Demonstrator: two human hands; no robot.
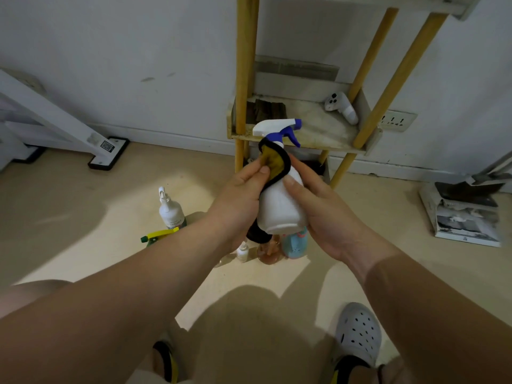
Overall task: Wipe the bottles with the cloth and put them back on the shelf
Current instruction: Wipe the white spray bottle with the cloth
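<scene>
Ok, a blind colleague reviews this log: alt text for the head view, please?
Two bare hands hold a white spray bottle: the left hand rubs a yellow cloth on it, the right hand steadies it. More bottles stand on the floor before a wooden shelf.

No wording can be read anywhere in the frame. At the left, the white foot plate with a black rim [108, 154] carries a small square sticker that looks like a QR code, too blurred to make out. The white pump bottle [170, 208] on the floor at lower left of centre has a label band near its base, with print too small to read. The printed white box [468, 225] at the right edge shows only grey pictures.
</scene>
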